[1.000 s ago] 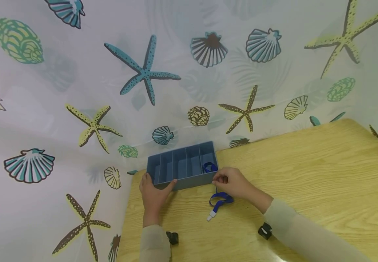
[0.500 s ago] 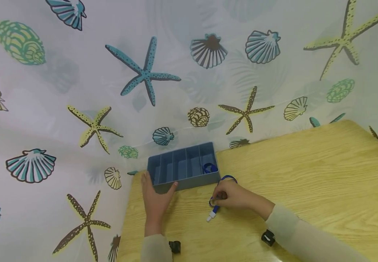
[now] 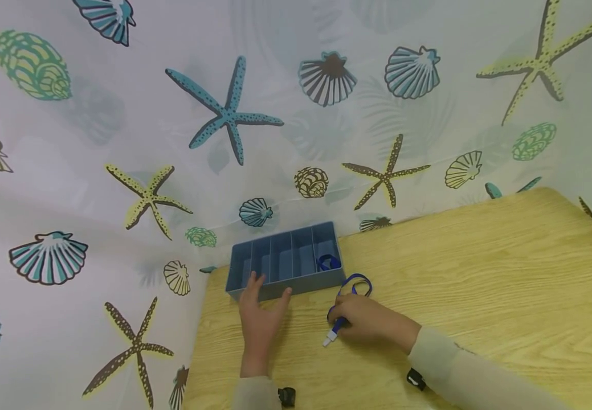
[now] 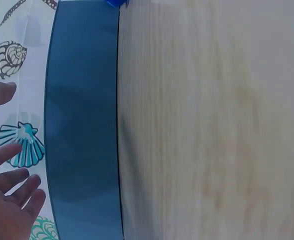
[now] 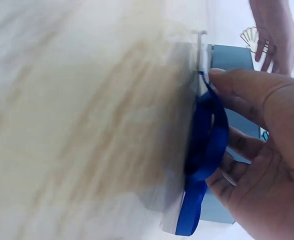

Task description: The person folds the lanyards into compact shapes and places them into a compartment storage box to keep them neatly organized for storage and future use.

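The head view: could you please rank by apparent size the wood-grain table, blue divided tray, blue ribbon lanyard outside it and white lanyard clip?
1. Wood-grain table
2. Blue divided tray
3. Blue ribbon lanyard, partly covered by the right hand
4. White lanyard clip

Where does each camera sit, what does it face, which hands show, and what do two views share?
Head: on the head, facing forward and down at the blue tray, tabletop and patterned backdrop; left hand, right hand and sleeves show.
Left wrist: on that wrist, facing the tray's outer side and tabletop; only the left hand shows.
Right wrist: on that wrist, facing the blue lanyard; right hand close, left hand beyond.
Head and right wrist share that lanyard.
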Demonstrator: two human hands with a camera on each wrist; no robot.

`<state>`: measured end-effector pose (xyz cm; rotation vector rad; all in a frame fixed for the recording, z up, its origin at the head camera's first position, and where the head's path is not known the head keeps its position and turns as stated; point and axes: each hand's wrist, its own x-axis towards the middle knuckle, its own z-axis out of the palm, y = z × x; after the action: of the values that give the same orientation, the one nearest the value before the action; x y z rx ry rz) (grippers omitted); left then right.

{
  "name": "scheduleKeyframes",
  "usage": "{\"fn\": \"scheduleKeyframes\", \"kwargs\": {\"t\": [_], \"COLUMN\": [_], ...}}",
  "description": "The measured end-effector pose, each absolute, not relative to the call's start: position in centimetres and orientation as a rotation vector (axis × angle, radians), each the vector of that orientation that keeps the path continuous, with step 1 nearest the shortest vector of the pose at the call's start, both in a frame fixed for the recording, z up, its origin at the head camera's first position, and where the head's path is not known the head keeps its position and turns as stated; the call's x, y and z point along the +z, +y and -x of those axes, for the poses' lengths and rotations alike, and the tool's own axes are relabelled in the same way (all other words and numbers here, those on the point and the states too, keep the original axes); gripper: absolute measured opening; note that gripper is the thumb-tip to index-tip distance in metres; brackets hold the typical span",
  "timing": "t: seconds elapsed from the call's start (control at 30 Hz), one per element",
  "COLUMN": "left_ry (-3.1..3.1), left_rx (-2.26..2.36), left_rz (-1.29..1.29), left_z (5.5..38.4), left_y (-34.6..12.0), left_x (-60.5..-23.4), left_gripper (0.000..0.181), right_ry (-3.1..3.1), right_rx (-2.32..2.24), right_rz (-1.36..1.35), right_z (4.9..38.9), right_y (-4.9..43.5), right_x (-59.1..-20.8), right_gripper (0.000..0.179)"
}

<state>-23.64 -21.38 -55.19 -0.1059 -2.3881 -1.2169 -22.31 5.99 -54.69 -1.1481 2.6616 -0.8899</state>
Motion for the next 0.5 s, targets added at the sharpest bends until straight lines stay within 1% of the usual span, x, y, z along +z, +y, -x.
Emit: {"fn": "scheduleKeyframes", "kwargs": {"t": [0.1,0.23,0.37,0.5], "left_ry": [-2.378,-2.389,-2.511,-2.611], "left_rx": [-1.207,-1.209,-1.244,-1.273], "left_rz": [0.152,0.145,0.139,0.22], "left_z": [23.3,23.1,22.5,21.8], "left_y": [-21.0,-20.5,-20.0,-19.2], "left_x": [-55.1,-54.9,-54.7,-54.0], "left_gripper": [0.057,0.045,0.042,0.045], "right_ry": [2.725,2.785,2.795,2.819], "right_rx": [-0.828,-0.789,-0.825,-0.856], "right_rz": [1.159,1.16,1.128,1.085], "right_z": [22.2,22.1,21.9,22.0], "right_y": [5.8,5.5,5.5,5.8], "right_x": [-55.0,-55.3,-55.5,-55.5], "right_gripper": [0.017,0.016,0.013,0.011]}}
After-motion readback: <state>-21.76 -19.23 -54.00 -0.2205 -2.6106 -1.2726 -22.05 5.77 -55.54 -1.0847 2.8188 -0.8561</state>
